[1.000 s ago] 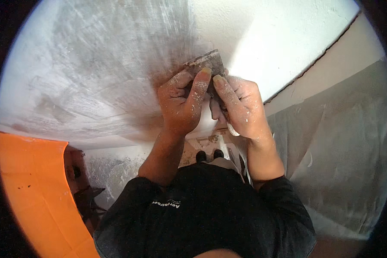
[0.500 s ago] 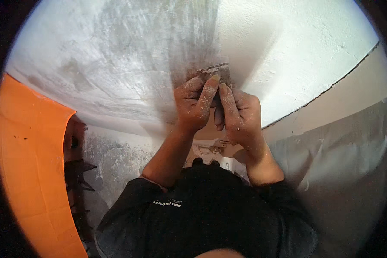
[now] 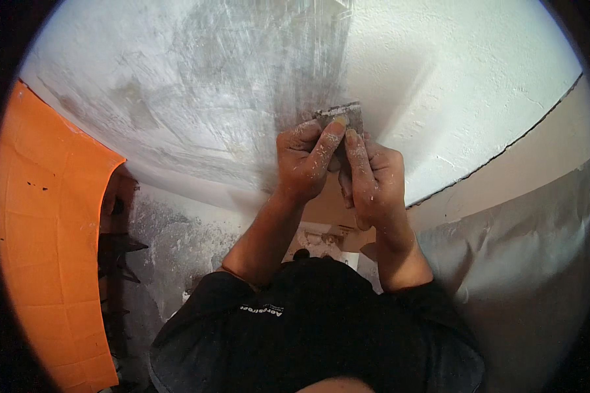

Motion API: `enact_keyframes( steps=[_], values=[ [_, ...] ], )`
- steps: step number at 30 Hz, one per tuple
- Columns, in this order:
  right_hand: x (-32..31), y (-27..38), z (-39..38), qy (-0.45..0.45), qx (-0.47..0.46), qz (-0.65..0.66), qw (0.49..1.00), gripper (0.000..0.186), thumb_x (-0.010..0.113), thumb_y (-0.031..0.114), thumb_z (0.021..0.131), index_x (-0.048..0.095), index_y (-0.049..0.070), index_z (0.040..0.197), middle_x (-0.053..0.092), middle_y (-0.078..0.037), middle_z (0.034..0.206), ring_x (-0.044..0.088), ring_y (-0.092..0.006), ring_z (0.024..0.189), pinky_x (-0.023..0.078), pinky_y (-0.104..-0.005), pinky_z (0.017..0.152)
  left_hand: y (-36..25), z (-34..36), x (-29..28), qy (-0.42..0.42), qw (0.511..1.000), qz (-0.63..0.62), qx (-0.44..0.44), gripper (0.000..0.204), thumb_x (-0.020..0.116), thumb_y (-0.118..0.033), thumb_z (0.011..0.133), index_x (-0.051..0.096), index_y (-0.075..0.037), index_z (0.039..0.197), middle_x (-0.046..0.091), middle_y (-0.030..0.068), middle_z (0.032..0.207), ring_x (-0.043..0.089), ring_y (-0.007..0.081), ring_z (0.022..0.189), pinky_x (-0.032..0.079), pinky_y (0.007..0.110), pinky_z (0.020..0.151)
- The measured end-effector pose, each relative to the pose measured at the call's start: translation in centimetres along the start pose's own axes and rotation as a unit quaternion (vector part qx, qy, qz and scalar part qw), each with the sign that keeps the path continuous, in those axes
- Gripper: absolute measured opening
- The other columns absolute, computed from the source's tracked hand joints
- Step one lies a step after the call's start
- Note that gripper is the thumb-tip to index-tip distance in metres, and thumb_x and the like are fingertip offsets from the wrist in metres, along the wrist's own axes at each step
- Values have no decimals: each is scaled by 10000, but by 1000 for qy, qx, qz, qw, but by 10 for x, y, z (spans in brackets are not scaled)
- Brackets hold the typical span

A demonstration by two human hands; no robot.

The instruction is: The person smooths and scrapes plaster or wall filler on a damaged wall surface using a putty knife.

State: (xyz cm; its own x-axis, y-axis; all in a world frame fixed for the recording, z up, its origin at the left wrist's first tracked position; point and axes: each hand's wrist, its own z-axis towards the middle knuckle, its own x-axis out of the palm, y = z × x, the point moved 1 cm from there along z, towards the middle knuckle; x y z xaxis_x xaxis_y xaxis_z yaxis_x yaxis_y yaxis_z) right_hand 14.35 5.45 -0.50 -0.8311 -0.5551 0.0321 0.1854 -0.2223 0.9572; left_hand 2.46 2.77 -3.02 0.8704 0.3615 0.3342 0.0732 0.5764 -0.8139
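Observation:
My left hand (image 3: pixel 308 164) and my right hand (image 3: pixel 377 177) are closed together on a small, plaster-smeared metal scraper (image 3: pixel 328 111), both thumbs pressed on the blade. Its edge points up at the boundary between a streaky grey plastered surface (image 3: pixel 177 72) and a white textured surface (image 3: pixel 478 105); whether it touches the surface I cannot tell. White flecks cover my fingers. My hands hide most of the scraper's lower part and handle.
An orange sheet (image 3: pixel 49 249) hangs along the left, beside dark jagged shapes. A grey sheet (image 3: pixel 518 236) covers the right side, below a beige band and a cracked edge (image 3: pixel 491 147). Below lie a mottled floor (image 3: pixel 170 236) and a dark shoe (image 3: pixel 301 255).
My hands and the scraper sit farther right and lower in the picture, as do the surface boundary and cracked edge. More of the orange sheet's upper part shows. Both hands keep their grip.

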Motion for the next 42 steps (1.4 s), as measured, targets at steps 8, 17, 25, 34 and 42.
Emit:
enact_keyframes(
  steps=[8, 17, 25, 34, 42],
  values=[
    [0, 4, -5, -2, 0, -36, 999, 401, 460, 217, 1033, 563, 12, 705, 471, -17, 470, 390, -78, 365, 288, -240, 355, -1, -5, 7, -22, 998, -65, 13, 155, 617, -63, 932, 698, 52, 866, 652, 16, 722, 540, 44, 642, 427, 208, 532],
    [7, -4, -4, -20, 7, -4, 1000, 428, 465, 193, 1030, 558, 12, 654, 497, -25, 492, 430, -85, 406, 325, -263, 386, -3, 1, -3, 13, 999, -2, 31, 132, 653, -60, 905, 711, 56, 924, 680, 32, 769, 569, 61, 701, 465, 218, 612],
    [3, -3, -1, 31, 44, 86, 995, 419, 458, 262, 1034, 586, 4, 730, 517, -38, 500, 439, -102, 377, 323, -253, 359, -16, 1, 2, -13, 984, 121, 129, 96, 690, -38, 852, 705, 56, 839, 674, 66, 694, 578, 77, 606, 453, 243, 534],
    [2, -11, 2, 57, 49, 172, 982, 512, 409, 416, 1027, 536, 19, 730, 440, -44, 420, 373, -127, 267, 305, -250, 269, -35, 2, 11, 7, 974, 182, 138, 145, 702, -31, 815, 638, 41, 706, 607, 110, 600, 583, 139, 520, 438, 285, 491],
    [-4, -8, -1, 85, 80, 213, 970, 433, 484, 351, 1017, 587, 6, 776, 526, -36, 519, 438, -96, 356, 330, -234, 328, -36, 5, 10, 16, 935, 258, 244, 106, 689, -51, 814, 650, 20, 746, 573, 117, 607, 567, 201, 498, 437, 304, 480]
  ],
)
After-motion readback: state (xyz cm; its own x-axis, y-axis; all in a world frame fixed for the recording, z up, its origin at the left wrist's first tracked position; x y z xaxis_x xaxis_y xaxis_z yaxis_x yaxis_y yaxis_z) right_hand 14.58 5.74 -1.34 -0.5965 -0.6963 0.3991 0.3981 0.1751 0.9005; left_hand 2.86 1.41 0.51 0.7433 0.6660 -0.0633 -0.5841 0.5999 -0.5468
